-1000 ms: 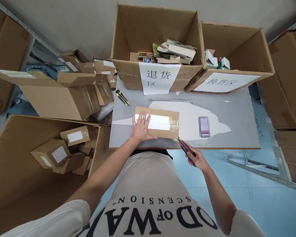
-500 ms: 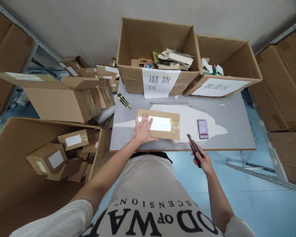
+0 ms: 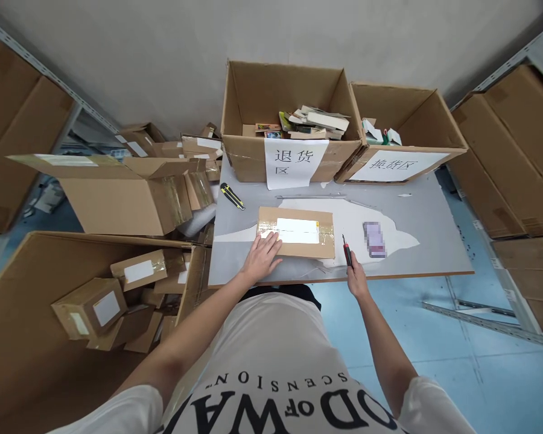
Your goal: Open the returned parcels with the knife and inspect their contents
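Right hand (image 3: 355,280) raised cutter (image 3: 346,252) beside parcel (image 3: 297,232)

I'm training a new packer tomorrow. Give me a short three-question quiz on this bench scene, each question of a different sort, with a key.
1. True or false: the left hand lies flat on the taped parcel.
2. What does the right hand hold? A) a tape roll B) a red and black box cutter C) a pen
3. Fill in: a second cutter, yellow and black, lies on the table to the ____ of the parcel.

Key: 1 true; 2 B; 3 left
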Demonstrator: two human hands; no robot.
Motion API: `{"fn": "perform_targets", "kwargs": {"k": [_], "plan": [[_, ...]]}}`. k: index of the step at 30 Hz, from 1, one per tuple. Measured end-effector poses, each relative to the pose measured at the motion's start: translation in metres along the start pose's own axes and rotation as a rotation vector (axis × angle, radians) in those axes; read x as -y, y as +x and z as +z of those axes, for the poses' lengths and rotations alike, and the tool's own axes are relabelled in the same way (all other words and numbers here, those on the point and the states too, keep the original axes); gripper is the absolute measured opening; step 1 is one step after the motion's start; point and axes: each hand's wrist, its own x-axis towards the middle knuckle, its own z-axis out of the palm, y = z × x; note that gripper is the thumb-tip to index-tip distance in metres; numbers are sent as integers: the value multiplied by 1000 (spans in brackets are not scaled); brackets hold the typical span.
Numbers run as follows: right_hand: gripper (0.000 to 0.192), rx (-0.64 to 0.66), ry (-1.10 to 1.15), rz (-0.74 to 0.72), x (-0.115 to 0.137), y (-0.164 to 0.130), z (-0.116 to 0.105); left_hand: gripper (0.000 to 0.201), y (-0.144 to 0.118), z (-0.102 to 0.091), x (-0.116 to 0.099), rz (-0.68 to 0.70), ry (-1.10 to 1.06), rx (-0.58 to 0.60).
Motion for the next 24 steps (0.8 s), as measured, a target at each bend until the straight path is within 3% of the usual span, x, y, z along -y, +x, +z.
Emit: {"fn": "perform_targets", "kwargs": {"k": [14,18,24], "plan": [[57,-84,-393,177,-13,50,54,44,-4,13,-8,-66,63,-30],[57,11,-576,242,-11,50,60,46,-3,14,-13,-94,72,-76],[58,52,-615,115,-12,52,52,50,0,15,-14,-130,57,-100]]}}
